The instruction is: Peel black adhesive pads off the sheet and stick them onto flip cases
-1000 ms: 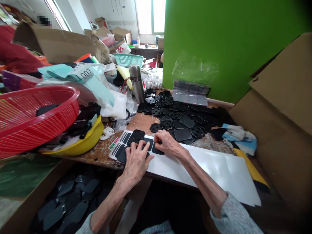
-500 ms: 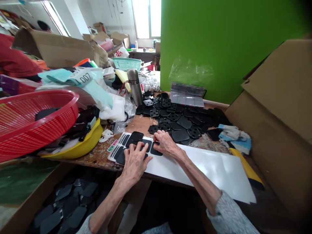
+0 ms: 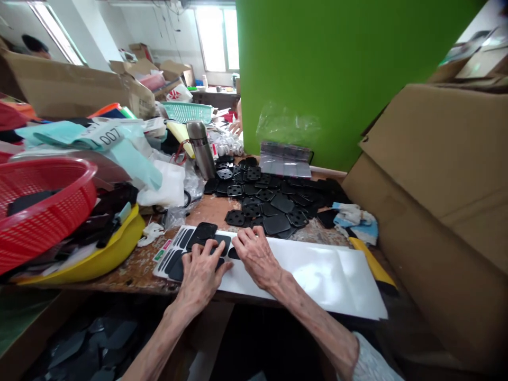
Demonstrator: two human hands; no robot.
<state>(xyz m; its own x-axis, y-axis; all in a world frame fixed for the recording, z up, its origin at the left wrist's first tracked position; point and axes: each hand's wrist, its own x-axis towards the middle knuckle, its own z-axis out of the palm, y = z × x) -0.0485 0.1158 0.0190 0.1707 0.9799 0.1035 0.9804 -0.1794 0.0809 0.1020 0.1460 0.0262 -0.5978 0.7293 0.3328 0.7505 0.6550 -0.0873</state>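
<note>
A white sheet (image 3: 309, 270) lies along the table's front edge, its left end bearing rows of black rounded stickers (image 3: 222, 244) and narrow black strips. My left hand (image 3: 200, 275) rests on that end with fingers spread, pressing over the black pieces. Just to its right, my right hand (image 3: 257, 254) has its fingers bent and drawn together at one black sticker (image 3: 233, 253), most of which they hide. A loose black plate (image 3: 205, 231) with a round outline lies on the sheet beyond my left fingertips.
Behind the sheet spreads a heap of black plates (image 3: 278, 224), some with holes. A steel flask (image 3: 201, 151) stands at the back. On the left are a red basket (image 3: 75, 196) and a yellow tray (image 3: 99, 259); on the right, a cloth (image 3: 357, 222) and cardboard box (image 3: 436, 211).
The view has turned to the right, so things sit further left. My right hand now covers more of the sticker under its fingers; my left hand stays on the sheet.
</note>
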